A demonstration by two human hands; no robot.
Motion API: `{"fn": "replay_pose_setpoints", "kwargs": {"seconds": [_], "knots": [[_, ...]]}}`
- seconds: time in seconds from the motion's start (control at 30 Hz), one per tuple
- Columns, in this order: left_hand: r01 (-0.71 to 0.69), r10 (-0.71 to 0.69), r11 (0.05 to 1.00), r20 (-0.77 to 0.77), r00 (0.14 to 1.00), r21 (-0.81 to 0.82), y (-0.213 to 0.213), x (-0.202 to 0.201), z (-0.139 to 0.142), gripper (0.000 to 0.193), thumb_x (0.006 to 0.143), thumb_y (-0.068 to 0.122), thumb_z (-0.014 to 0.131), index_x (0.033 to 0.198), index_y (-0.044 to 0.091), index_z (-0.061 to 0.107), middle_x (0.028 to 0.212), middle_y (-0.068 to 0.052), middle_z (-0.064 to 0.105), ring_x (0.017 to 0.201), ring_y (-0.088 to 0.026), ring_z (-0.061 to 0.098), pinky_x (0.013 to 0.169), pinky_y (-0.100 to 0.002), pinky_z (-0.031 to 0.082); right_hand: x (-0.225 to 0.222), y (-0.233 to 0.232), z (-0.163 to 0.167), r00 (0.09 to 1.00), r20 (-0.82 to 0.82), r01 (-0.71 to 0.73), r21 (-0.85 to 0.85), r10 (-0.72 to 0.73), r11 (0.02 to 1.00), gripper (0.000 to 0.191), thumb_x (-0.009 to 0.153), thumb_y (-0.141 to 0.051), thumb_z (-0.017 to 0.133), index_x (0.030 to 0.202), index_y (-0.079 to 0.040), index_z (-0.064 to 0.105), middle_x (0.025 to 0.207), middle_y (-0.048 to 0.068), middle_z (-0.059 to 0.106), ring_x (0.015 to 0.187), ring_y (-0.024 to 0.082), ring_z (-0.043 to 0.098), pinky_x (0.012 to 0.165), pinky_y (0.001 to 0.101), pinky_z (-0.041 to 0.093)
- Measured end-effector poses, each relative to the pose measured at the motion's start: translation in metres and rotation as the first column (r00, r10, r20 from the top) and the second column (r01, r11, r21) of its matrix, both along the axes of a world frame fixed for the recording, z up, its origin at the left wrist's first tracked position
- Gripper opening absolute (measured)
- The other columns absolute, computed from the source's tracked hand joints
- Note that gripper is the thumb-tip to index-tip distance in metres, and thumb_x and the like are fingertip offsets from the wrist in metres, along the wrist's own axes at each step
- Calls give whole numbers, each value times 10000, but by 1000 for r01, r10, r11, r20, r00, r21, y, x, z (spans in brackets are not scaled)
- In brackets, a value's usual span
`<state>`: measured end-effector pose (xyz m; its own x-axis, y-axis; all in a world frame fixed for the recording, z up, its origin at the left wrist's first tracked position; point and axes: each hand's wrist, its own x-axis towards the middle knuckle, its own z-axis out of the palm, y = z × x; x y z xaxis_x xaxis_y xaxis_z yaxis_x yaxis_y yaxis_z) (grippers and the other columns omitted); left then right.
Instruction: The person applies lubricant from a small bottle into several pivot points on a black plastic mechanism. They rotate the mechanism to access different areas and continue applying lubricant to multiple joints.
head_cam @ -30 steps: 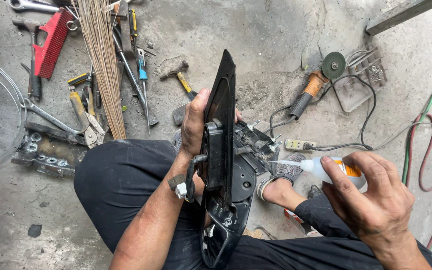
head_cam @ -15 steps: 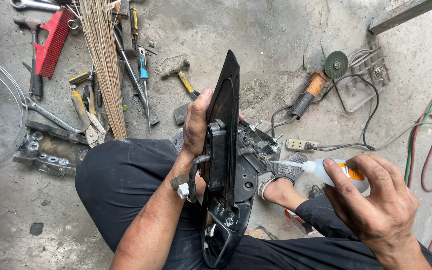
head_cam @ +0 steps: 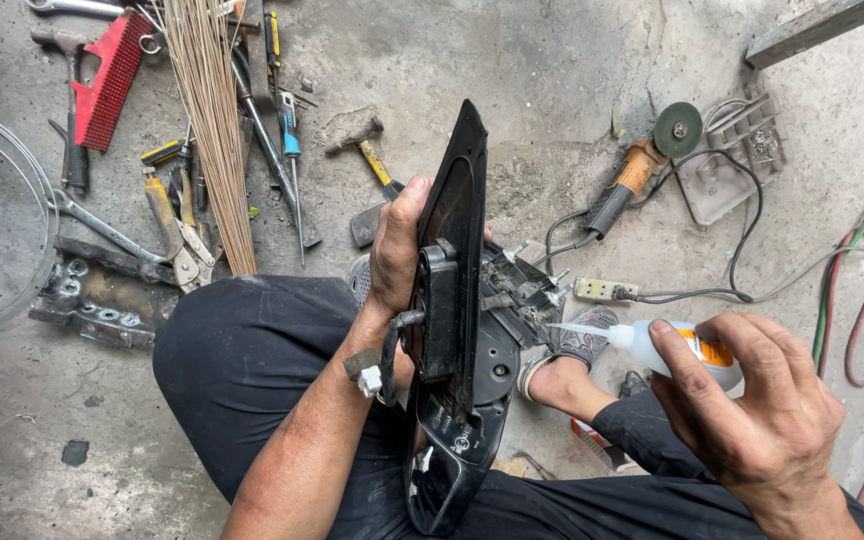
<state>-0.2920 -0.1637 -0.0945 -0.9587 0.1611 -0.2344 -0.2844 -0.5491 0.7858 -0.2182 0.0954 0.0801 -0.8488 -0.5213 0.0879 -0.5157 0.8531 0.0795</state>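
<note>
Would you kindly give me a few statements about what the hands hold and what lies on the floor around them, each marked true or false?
1. The left hand grips the black plastic mirror housing upright. True.
2. The right hand holds a hammer. False: it holds a small white glue bottle, nozzle pointing at the housing.
3. An orange-bodied angle grinder lies on the concrete floor. True.
4. The red tool lies beside the right hand. False: it lies at the far upper left, near the bundle of thin sticks.
5. Both hands are empty. False: each holds something.
</note>
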Motion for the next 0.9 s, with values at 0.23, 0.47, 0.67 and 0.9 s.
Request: {"fn": "replay_pose_setpoints", "kwargs": {"seconds": [0.23,0.47,0.67,0.9], "knots": [[17,-17,1000,-4,1000,-23,-1,-1,1,705,1004,614,339,938,18,711,746,-86,710,633,-143,671,584,-328,584,0,0,1,1000,-3,7,8,-7,1000,481,691,-145,849,1164,-129,763,1009,107,616,972,309,650,768,411,548],[12,-12,1000,-5,1000,3,0,-1,2,684,1016,598,348,959,14,699,768,-91,713,644,-145,666,596,-331,579,1,-1,2,1000,-2,13,8,-13,1000,484,682,-151,847,1159,-131,762,1007,107,616,969,311,650,762,408,545],[5,-5,1000,-11,1000,11,0,0,2,683,1022,591,342,950,12,699,754,-88,704,632,-145,663,579,-324,577,0,-1,1,1000,-8,13,5,-13,1000,473,695,-140,847,1160,-132,762,1009,107,614,969,313,648,759,414,544],[8,-8,999,5,1000,32,-1,-1,3,665,1011,587,361,968,13,694,768,-94,709,643,-150,671,587,-330,582,0,-1,1,1000,-9,13,-1,-13,1000,479,693,-143,848,1163,-132,758,1014,108,617,973,315,651,760,414,544]]}}
